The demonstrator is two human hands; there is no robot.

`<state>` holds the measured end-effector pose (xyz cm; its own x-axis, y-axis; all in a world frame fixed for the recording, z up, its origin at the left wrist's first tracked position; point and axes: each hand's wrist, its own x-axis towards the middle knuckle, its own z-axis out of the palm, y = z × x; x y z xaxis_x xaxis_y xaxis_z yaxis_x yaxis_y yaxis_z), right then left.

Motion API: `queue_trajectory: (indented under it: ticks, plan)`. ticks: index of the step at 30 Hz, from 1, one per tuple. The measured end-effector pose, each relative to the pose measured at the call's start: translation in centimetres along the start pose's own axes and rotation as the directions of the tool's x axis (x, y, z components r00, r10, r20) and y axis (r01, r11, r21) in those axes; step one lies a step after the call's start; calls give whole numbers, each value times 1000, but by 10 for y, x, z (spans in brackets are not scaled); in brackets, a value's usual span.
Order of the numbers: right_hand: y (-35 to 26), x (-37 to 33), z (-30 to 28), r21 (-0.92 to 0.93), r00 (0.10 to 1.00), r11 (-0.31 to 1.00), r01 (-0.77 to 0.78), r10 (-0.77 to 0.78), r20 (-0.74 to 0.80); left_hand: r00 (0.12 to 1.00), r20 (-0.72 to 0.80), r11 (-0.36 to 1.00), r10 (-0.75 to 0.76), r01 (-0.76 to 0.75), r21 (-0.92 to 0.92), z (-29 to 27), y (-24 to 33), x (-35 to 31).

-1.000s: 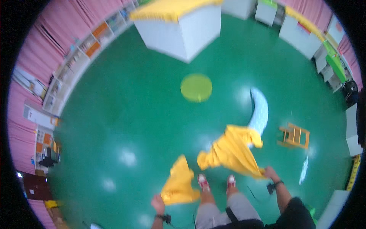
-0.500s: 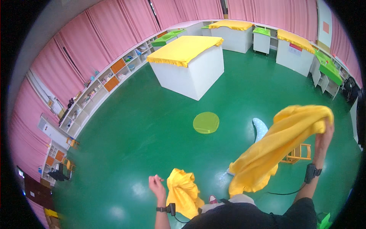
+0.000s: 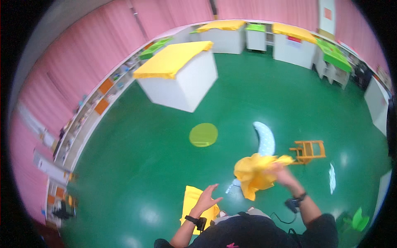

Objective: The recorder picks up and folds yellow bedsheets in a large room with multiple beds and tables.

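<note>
My right hand (image 3: 281,173) grips a bunched yellow cloth (image 3: 253,175), which hangs in front of me and covers part of a light blue dotted crescent-shaped cushion (image 3: 266,140). My left hand (image 3: 205,201) is empty, its thumb and fingers spread. Beneath and beside it shows a second yellow cloth (image 3: 191,200); the hand and forearm hide part of this one, and whether they touch it I cannot tell. A pale blue piece (image 3: 235,188) shows below the bunched cloth.
A wooden chair (image 3: 308,152) lies tipped over on the green floor (image 3: 157,140), right of the cushion. Ahead are a yellow-green round patch (image 3: 203,135) and a white box-shaped table with a yellow cover (image 3: 178,84). A white strip (image 3: 332,178) and green leaf shape (image 3: 359,220) are at right.
My right hand has come down and inward, and its cloth, stretched out before, is now bunched. My left hand has moved right and its fingers have spread. The view has turned rightward.
</note>
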<state>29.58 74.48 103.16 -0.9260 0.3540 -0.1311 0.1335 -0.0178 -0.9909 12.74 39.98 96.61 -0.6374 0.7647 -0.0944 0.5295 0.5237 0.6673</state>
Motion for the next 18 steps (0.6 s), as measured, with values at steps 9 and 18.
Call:
queue_trajectory:
  ticks: [9,18]
  plan:
    - [-70,17,-30,338,751,832,440,-548,370,934,277,899,226,-90,-428,105,96,90]
    - [-41,-95,-202,407,434,454,793,49,-900,908,362,927,212,-304,218,172,-65,156]
